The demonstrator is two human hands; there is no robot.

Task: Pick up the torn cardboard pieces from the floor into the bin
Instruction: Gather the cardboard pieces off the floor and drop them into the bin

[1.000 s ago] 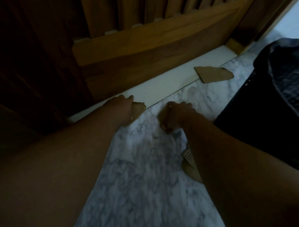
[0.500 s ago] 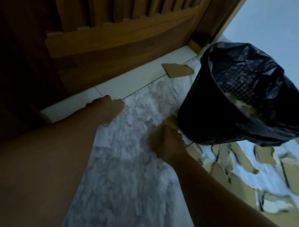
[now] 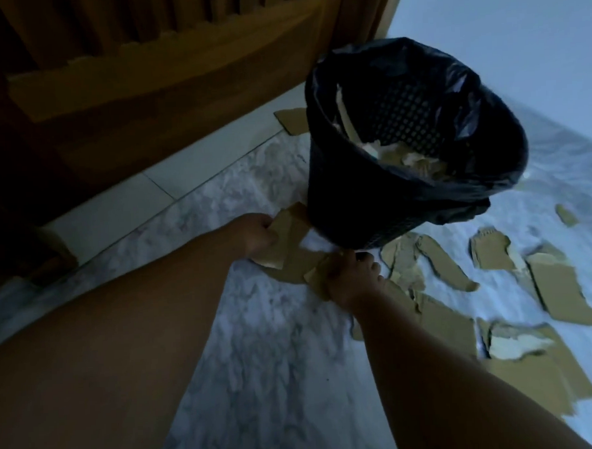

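Left hand [image 3: 256, 236] grips a cardboard piece [image 3: 290, 233]. Right hand [image 3: 353, 281] seems to pinch a scrap [image 3: 319, 274], blurred. Both have moved off the sill [image 3: 117, 211] to the bin [image 3: 341, 195].

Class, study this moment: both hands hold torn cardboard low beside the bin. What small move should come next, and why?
Probably raise both hands over the bin and let go. The left hand grips a cardboard piece and the right hand appears to grip a second piece, both down by the bin's wall. Its opening sits above them, with scraps inside.
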